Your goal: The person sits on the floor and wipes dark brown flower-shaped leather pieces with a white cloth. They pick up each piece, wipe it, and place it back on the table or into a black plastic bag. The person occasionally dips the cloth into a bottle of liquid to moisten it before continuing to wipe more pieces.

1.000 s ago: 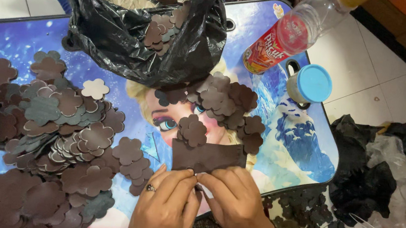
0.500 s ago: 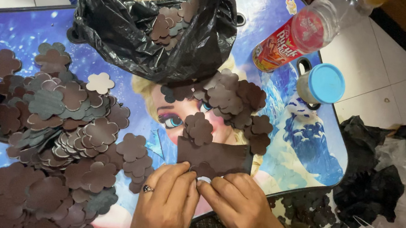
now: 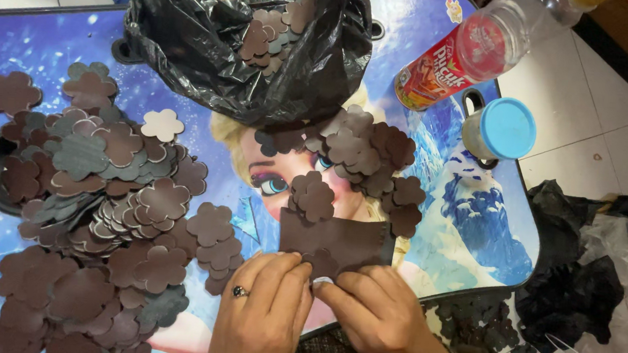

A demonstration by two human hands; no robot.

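At the near edge of the surface (image 3: 50, 44), a person's 2 bare hands meet over a dark brown sheet (image 3: 338, 242): the left hand (image 3: 258, 321), a ring on 1 finger, and the right hand (image 3: 384, 321) both pinch the sheet's lower edge, each grip clenched on the material, where a flower-shaped piece (image 3: 321, 263) sits in the sheet and a small pale patch shows between the fingertips. Compared with half a second ago, the hands have barely shifted and the sheet lies in the same spot against the printed cartoon face; only the fingertips appear drawn closer around the flower shape, which suggests the working of that piece out of the sheet is ongoing rather than finished. Just beyond the sheet rests a single brown flower cutout (image 3: 313, 196), and behind it a loose cluster of cutouts (image 3: 365, 158). To the left a much larger pile of brown and grey cutouts (image 3: 97, 202) spreads over the surface, unchanged. Farther back stands an open black plastic bag (image 3: 242, 47) holding more cutouts, with a tipped plastic bottle (image 3: 468, 53) and a blue-lidded jar (image 3: 499, 129) at right.
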